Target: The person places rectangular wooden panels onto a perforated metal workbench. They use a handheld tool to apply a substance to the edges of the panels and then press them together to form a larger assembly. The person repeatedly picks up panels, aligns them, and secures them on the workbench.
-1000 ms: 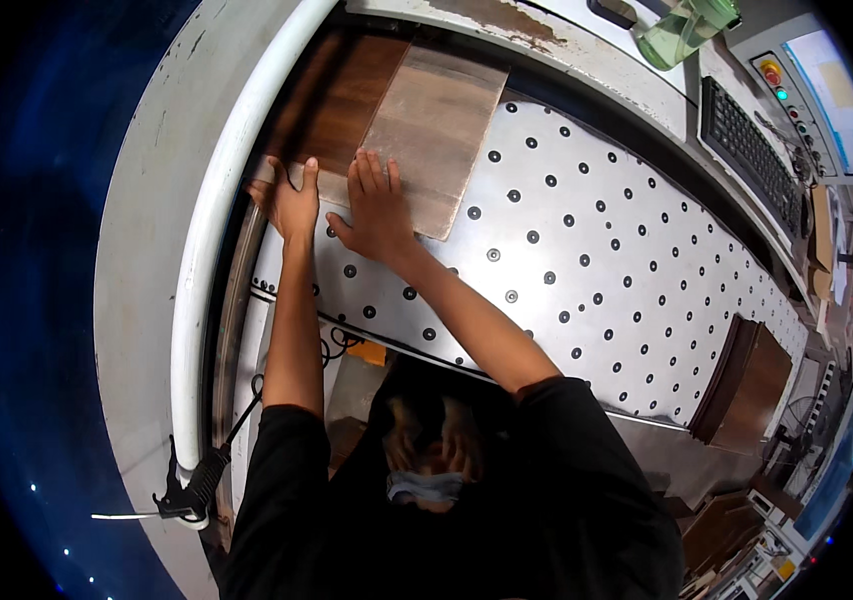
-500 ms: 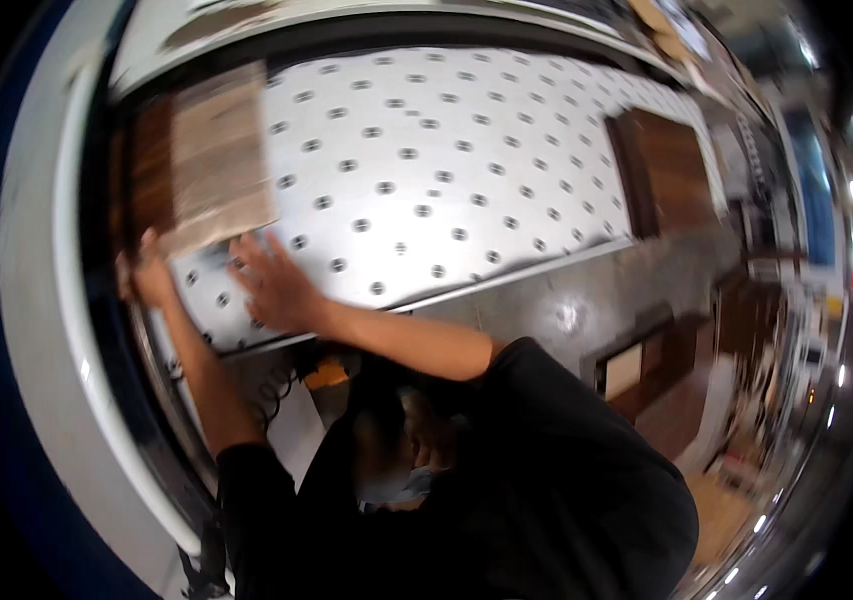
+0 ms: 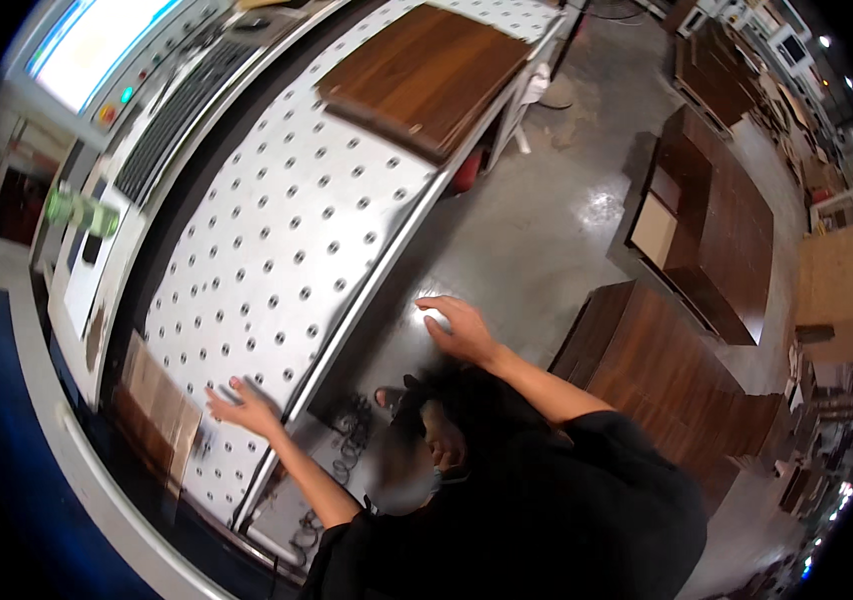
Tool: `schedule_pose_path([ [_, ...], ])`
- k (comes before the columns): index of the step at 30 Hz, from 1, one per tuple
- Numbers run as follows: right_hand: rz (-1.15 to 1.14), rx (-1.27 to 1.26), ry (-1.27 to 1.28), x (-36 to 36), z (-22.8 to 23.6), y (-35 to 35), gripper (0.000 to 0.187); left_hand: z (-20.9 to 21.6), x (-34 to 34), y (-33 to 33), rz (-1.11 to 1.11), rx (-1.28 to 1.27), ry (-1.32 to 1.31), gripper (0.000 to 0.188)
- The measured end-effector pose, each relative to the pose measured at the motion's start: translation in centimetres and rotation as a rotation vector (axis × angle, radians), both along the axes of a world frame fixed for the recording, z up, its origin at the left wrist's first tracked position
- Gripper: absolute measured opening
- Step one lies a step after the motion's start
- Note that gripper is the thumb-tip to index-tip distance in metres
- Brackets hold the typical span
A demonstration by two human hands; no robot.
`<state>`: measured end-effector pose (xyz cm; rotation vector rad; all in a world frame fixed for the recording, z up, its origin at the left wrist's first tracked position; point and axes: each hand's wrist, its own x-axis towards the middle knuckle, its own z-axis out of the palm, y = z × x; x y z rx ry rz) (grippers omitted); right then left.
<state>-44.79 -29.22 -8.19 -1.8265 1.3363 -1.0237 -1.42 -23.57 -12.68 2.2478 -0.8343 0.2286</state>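
My left hand (image 3: 245,408) is over the near edge of a white worktable (image 3: 265,232) dotted with dark round spots. Its fingers are spread and nothing is in them. Just to its left, a wood-grain panel (image 3: 169,410), part pale and part dark brown, lies at the table's left end. My right hand (image 3: 463,330) hangs in the air beyond the table's edge, above the floor. Thumb and fingers are apart there, and it holds nothing. Farther along the table rests a stack of dark brown panels (image 3: 425,78).
A monitor (image 3: 97,50), a keyboard-like dark strip (image 3: 182,120) and a green-tinted bottle (image 3: 82,212) are behind the table. Brown panel stacks (image 3: 662,375) and an open brown cabinet-like piece (image 3: 712,225) stand on the right. Coiled hose (image 3: 350,440) hangs below the table.
My view has swung right along the table. Both hands have come away from the panel at the left end, the right one out over the floor. The panel stays on the table.
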Motion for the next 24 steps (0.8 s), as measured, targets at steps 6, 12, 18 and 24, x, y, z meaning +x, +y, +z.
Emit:
schedule_pose_path([
  [6,-0.214,0.077,-0.095,-14.4,0.6,-7.8,0.027,5.2,-22.4,-17.2,-0.537,-0.258,0.691,0.071],
  [12,-0.18,-0.044,-0.131,-21.3,7.1,-21.0,0.033,7.3,-31.3,-28.5,-0.734,-0.178,1.005,0.073],
  [18,-0.096,-0.187,0.177,-23.0,12.9,-36.0,0.047,6.6,-33.0,-38.2,-0.705,-0.254,1.226,0.079],
  [24,-0.236,0.12,0.419,-28.1,8.8,-53.0,0.067,6.4,-36.4,-41.0,-0.419,-0.25,1.26,0.087],
])
